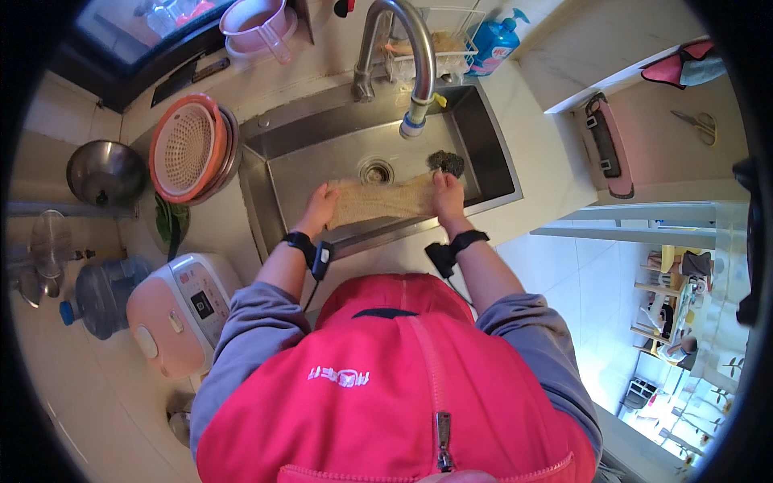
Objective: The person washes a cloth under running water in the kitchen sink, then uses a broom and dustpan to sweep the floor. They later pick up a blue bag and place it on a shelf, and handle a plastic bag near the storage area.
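A beige dishcloth (383,202) is stretched flat between both hands over the front part of a stainless steel sink (314,157). My left hand (318,208) pinches its left end, thumb on top. At the opposite end, my right hand (449,194) grips the cloth near the sink's front right. Just beyond that hand, a dark steel wool scourer (445,162) lies on the sink floor. The drain (376,172) shows right behind the cloth's far edge. Above the basin arches a metal faucet (430,60) with a blue-ringed nozzle; no water is seen running from it.
Stacked colanders and basins (187,148) stand left of the sink, near a metal bowl (107,173), leafy greens (172,220) and a pink rice cooker (181,314). Behind are a pink dipper (256,27), a wire rack (435,57) and a blue pump bottle (494,45).
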Tool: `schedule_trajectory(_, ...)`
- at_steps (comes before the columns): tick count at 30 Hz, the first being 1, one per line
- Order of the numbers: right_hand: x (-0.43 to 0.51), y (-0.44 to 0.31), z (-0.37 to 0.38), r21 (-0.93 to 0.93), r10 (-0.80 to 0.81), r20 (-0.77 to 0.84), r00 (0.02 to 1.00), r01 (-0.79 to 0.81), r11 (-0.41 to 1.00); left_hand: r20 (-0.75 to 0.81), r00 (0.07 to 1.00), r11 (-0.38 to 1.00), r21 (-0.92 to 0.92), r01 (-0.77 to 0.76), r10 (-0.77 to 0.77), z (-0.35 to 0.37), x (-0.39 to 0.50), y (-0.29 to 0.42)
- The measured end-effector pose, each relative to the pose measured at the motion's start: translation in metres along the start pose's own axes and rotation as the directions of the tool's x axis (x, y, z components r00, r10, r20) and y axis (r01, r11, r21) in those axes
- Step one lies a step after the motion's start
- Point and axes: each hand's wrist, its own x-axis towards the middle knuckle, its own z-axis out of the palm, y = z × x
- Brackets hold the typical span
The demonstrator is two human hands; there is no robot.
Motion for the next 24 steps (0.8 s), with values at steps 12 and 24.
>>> schedule_trajectory(12,-0.038,-0.032,-0.01,0.463,-0.067,0.131,0.989,-0.001,0.886,-0.309,0.946,0.703,-0.694,-0.155,-0.096,0.018,-0.006,-0.001)
schedule_trajectory(24,0.005,-0.006,-0.056,0.586,-0.062,0.2,0.978,-0.068,0.807,-0.173,0.985,0.992,0.124,0.003,0.019,0.038,0.002,-0.014)
